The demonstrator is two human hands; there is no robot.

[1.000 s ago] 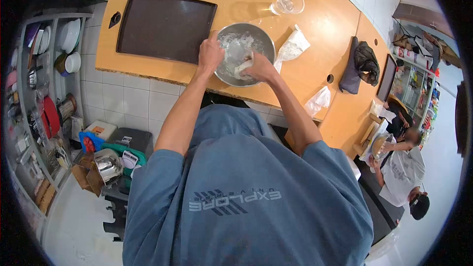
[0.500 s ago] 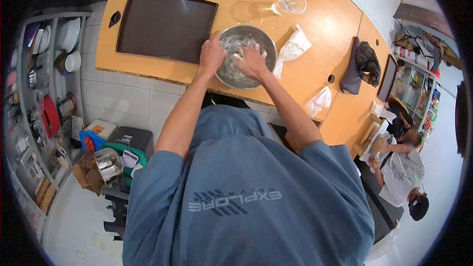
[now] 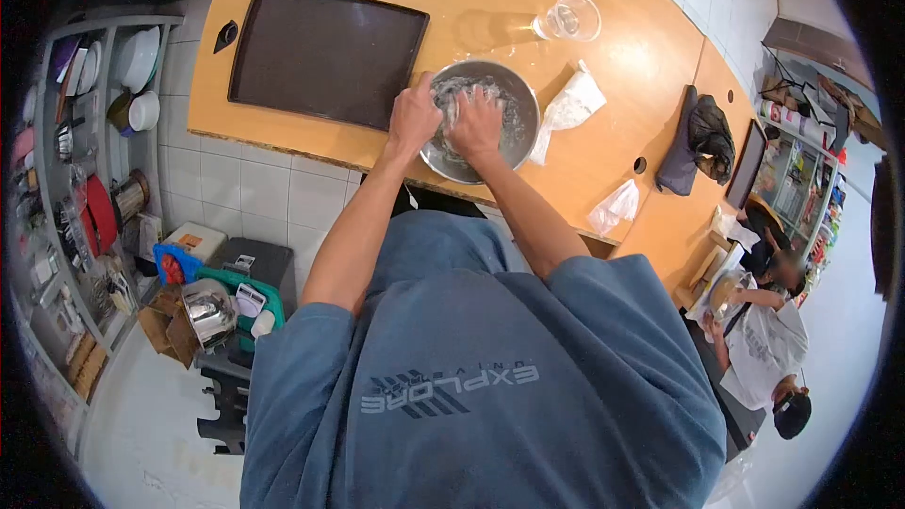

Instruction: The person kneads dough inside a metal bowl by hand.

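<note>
A metal mixing bowl (image 3: 530, 137) stands near the front edge of the wooden table, with a white floury mixture (image 3: 514, 118) inside. My left hand (image 3: 413, 118) is closed on the bowl's left rim. Inside the bowl, my right hand (image 3: 474, 124) presses into the mixture, its fingers a little apart and coated white. Just right of the bowl lies a plastic bag of white powder (image 3: 573, 102). Beyond it stands a clear cup (image 3: 573, 19). To the left of my left hand is a dark baking tray (image 3: 325, 57).
A smaller plastic bag (image 3: 615, 207) lies near the table's right front edge. Dark cloth items (image 3: 709, 139) rest farther right. Shelves with kitchenware (image 3: 99, 179) line the left wall, and a box with a metal bowl (image 3: 207, 313) is below. Another person (image 3: 764, 339) sits at right.
My right hand has shifted left across the bowl, closer to my left hand. The left hand stays on the rim. The whole view has shifted slightly.
</note>
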